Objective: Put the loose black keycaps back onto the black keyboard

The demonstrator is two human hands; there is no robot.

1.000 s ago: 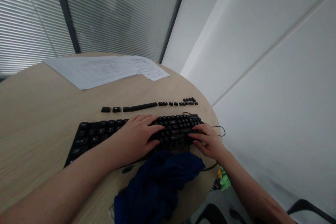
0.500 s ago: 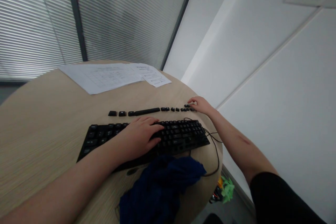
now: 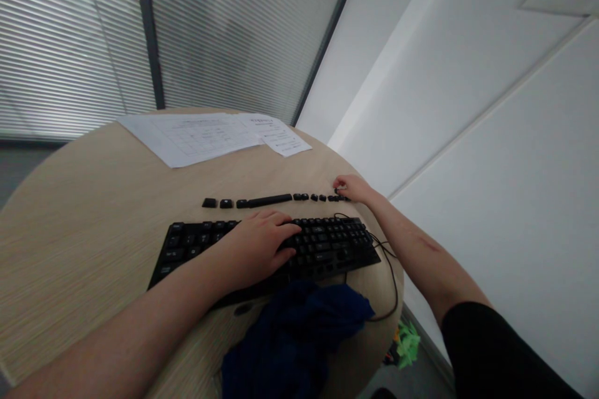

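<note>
My left hand (image 3: 262, 246) lies across the middle of a black keyboard (image 3: 327, 240), its fingers stretched out over the keys. Behind the keyboard runs a row of loose black keycaps (image 3: 226, 204), among them the long space bar (image 3: 270, 200). At the right end of that row my right hand (image 3: 352, 188) has thumb and fingers closed on a small black keycap (image 3: 336, 191). The hand partly hides the last keycaps there. Some key positions near the keyboard's front edge look bare, and my left hand and forearm cover part of it.
Printed paper sheets (image 3: 210, 137) lie at the back of the round wooden table (image 3: 93, 212). A crumpled dark blue cloth (image 3: 290, 343) is in front of the keyboard. The black cable (image 3: 395, 290) loops near the right edge, close to the white wall (image 3: 491, 168).
My right hand's fingers have drawn together around a keycap at the row's right end. My left hand stays on the keyboard. The whole view has shifted slightly.
</note>
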